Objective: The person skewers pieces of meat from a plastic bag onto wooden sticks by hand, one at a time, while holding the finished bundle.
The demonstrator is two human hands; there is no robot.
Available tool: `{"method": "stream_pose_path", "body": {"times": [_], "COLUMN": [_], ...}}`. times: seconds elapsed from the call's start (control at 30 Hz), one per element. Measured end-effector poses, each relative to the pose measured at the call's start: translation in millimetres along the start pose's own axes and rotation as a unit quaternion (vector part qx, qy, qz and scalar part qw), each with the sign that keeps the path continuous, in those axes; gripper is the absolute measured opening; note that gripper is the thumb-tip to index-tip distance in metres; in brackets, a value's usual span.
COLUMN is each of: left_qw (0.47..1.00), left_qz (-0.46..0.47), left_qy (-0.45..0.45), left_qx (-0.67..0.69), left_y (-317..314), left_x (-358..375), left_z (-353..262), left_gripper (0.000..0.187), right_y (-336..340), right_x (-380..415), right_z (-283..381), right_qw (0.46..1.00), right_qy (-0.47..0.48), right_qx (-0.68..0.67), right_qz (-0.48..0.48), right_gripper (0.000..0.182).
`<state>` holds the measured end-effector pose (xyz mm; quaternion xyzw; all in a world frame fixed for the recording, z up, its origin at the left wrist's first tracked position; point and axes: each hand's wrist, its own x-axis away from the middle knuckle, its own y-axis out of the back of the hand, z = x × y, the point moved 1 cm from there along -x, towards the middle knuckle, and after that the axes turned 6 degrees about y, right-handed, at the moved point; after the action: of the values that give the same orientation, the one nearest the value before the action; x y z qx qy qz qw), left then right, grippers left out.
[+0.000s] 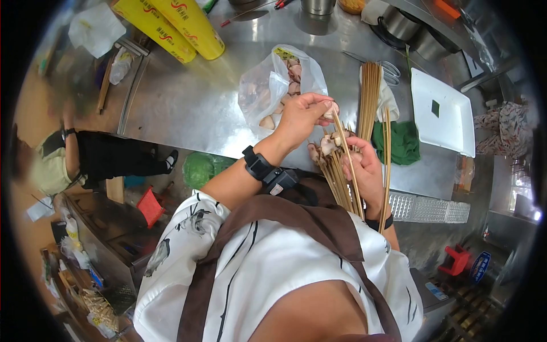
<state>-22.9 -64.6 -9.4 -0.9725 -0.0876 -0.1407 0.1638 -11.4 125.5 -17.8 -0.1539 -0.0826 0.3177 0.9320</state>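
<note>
My left hand [303,118] pinches a pale pinkish-brown food piece [330,109], whose exact kind I cannot make out, at the tip of a bamboo skewer [348,154]. My right hand [364,169] is closed around that skewer and several others. Similar pieces [329,143] sit on the upper ends of the bundled skewers [336,179] beside my right fingers. Just beyond my left hand, an open clear plastic bag [256,91] holds more of the pieces. A couple of bare skewers [387,165] stand up to the right of my right hand.
A bundle of bare skewers [371,94] lies on a white cloth, near scissors [391,73]. To the right are a green cloth [399,149] and a white tray [436,126]. Yellow cling-film boxes [185,25] lie back left on the metal table [188,91]. A person [74,154] is at left.
</note>
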Motion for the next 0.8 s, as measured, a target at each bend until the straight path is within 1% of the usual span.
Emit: {"method": "stream_pose_path", "body": {"times": [0.17,0.23,0.27,0.37,0.4,0.53,0.63,0.7,0.8], "left_qw": [0.999,0.999,0.999,0.998,0.997,0.997,0.998,0.996,0.994], "left_qz": [-0.001,0.001,0.002,0.003,0.003,0.005,-0.003,-0.007,-0.022], "left_qy": [0.011,0.008,0.006,0.005,0.008,0.013,-0.01,-0.032,-0.04], "left_qx": [0.032,0.038,0.048,0.066,0.071,0.073,0.061,0.081,0.097], "left_y": [-0.2,-1.0,-0.7,-1.5,-1.9,-2.2,-2.9,-3.2,-5.8], "left_x": [-0.8,-1.4,-2.7,-2.5,-2.1,-1.4,-4.0,-5.1,-1.3], "left_z": [3.6,5.9,8.8,12.6,12.5,12.0,15.0,15.6,12.1], "left_gripper": [0.019,0.019,0.018,0.017,0.018,0.017,0.019,0.02,0.022], "right_y": [1.8,2.0,0.0,1.5,1.5,2.1,1.6,2.0,1.2], "right_x": [-1.0,-1.5,-2.4,-2.8,-3.4,-3.9,-4.0,-4.2,-3.6], "right_z": [-4.0,-4.5,-3.1,-5.2,-3.5,-4.5,-3.7,-3.9,-3.8], "right_qw": [1.0,1.0,1.0,1.0,1.0,1.0,1.0,1.0,1.0], "right_qy": [-0.005,0.005,0.003,0.022,0.017,0.027,0.023,0.021,0.031], "right_qx": [-0.012,-0.013,-0.009,-0.021,-0.006,-0.014,-0.001,0.0,-0.003], "right_qz": [-0.002,-0.004,-0.015,-0.007,-0.008,0.0,-0.006,-0.007,-0.003], "right_gripper": [0.028,0.025,0.018,0.014,0.012,0.011,0.01,0.009,0.009]}}
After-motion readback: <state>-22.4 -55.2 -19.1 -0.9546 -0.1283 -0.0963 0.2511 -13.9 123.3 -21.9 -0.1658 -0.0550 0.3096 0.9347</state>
